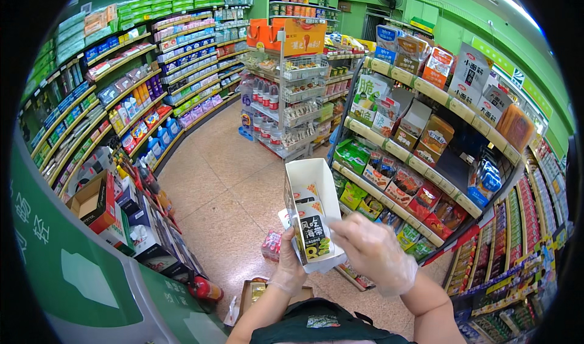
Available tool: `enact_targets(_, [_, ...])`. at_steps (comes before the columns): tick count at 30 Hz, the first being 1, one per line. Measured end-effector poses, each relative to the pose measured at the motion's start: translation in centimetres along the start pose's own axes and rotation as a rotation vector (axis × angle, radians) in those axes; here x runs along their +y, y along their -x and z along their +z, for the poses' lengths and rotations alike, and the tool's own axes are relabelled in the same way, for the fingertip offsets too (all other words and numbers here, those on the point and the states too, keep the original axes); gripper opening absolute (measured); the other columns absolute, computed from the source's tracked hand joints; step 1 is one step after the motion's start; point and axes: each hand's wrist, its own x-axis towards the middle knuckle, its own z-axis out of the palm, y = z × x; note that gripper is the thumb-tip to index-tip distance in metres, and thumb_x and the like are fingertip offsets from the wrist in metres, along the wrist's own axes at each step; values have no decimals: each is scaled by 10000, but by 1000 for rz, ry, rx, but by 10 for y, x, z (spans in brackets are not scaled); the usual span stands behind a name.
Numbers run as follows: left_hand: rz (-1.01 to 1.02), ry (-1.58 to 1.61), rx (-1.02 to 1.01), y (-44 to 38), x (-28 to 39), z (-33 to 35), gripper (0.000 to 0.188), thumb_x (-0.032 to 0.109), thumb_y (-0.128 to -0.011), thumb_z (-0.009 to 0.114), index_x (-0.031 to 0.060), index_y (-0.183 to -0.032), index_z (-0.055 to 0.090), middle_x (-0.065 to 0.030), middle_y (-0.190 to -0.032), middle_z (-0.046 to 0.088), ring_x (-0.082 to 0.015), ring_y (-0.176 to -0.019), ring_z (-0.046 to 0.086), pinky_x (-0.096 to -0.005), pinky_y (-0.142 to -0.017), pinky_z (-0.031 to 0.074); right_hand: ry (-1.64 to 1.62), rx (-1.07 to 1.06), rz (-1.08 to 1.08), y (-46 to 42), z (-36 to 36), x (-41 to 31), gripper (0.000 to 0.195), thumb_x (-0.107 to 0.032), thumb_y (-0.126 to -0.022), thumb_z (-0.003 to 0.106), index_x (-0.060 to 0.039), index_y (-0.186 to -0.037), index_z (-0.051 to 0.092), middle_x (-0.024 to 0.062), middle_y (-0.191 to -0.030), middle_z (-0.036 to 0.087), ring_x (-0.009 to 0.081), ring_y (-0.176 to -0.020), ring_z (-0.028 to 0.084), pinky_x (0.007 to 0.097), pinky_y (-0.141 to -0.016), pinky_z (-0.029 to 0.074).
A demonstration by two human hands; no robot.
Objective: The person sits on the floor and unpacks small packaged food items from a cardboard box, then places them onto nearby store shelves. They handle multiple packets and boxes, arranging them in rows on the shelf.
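My left hand (pixel 291 262), in a clear plastic glove, holds an open cardboard display box (pixel 336 202) by its left side near the bottom. Inside the box stand black and white snack packets (pixel 315 230) with printed fronts. Just right of the box is my right hand (pixel 369 248), also gloved, slightly blurred, its fingers bent at the box's right edge. Whether those fingers pinch anything cannot be told.
A snack rack (pixel 392 138) stands close at the right. On the left are long stocked shelves (pixel 137 88), stacked cartons (pixel 93 202) and a fire extinguisher (pixel 206 289). An open carton (pixel 246 294) and a pink pack (pixel 272 245) lie on the floor.
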Motion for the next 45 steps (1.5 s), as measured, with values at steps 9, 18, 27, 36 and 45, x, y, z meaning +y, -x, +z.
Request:
enact_targets(9, [25, -109, 103, 12, -13, -18, 818, 586, -795, 655, 92, -1407, 433, -139, -1362, 532, -309, -1233, 533, -457, -1055, 436, 615, -338, -229, -45, 74, 26, 600, -217, -706, 728, 136, -1150, 532, 310, -1177, 495, 397, -1092, 514, 436, -932, 448])
enact_targets(18, [-3, -66, 208, 27, -11, -15, 728, 568, -795, 681, 117, -1340, 512, -115, -1259, 603, -297, -1140, 598, -478, -978, 496, 415, -588, -26, -67, 79, 27, 1055, -443, -525, 876, 140, -1273, 414, 243, -1032, 600, 361, -998, 600, 387, -866, 470])
enact_targets(27, [-173, -211, 241, 47, -10, 7, 887, 810, -713, 521, 186, -1345, 511, -106, -1205, 640, -288, -1066, 637, -479, -922, 518, 369, -767, 9, -69, 84, 33, 929, -553, -534, 839, 81, -1159, 574, 256, -1102, 600, 382, -1029, 606, 411, -892, 485])
enact_targets(36, [-110, -189, 198, 33, -5, 0, 808, 675, -749, 584, 163, -1366, 494, -130, -1213, 630, -309, -1040, 650, -473, -847, 559, 226, -709, 106, -79, 89, 42, 809, -514, -489, 860, 90, -987, 661, 269, -1063, 623, 379, -1020, 621, 375, -908, 505])
enact_targets(45, [-77, -150, 167, 35, 1, 18, 697, 654, -805, 561, 174, -1310, 552, -96, -1183, 659, -278, -1024, 661, -464, -878, 551, 127, -364, -32, -73, 31, 31, 425, -362, -691, 739, 22, -851, 651, 222, -865, 662, 378, -862, 645, 429, -789, 502])
